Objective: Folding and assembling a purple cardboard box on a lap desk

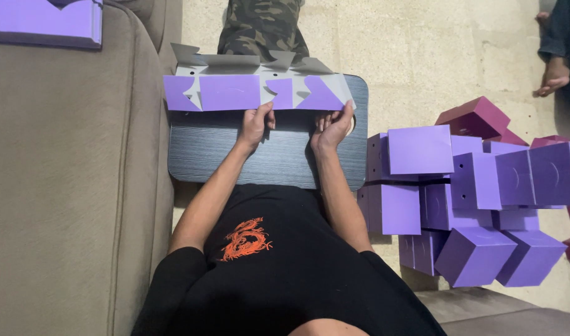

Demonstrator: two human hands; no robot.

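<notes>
A flat purple and grey die-cut cardboard box blank (235, 92) lies across the far edge of a dark lap board (222, 155). My left hand (255, 126) grips the blank's near edge around its middle, thumb on top. My right hand (332, 129) holds the near edge further right, fingers curled up onto the purple flap. Both forearms reach out over my black shirt with an orange emblem.
A beige sofa (67, 186) fills the left, with a stack of purple blanks (45, 22) at its top corner. Several folded purple boxes (471, 199) and maroon boxes (475, 115) are piled on the floor to the right. Another person's foot (551, 78) is at the upper right. Camouflage trouser legs (263, 28) show beyond the board.
</notes>
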